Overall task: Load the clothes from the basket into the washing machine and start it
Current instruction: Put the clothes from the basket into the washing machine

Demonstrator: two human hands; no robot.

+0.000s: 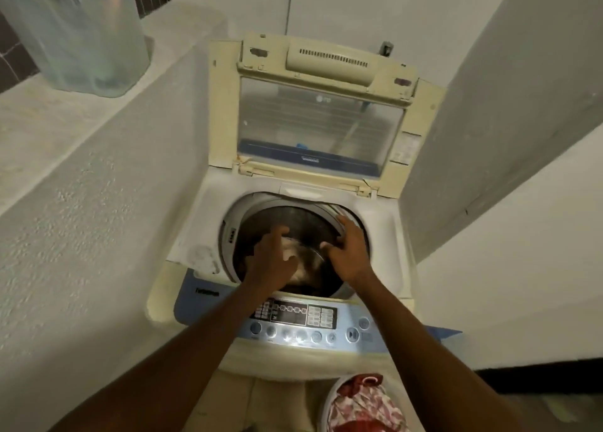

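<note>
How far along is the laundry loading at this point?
Done: the washing machine lid is up, and pale clothes lie in the drum.
In hand: the left hand and right hand are over the drum opening, neither clearly gripping anything.
Left: red patterned clothes still fill the basket; the control panel is untouched.
</note>
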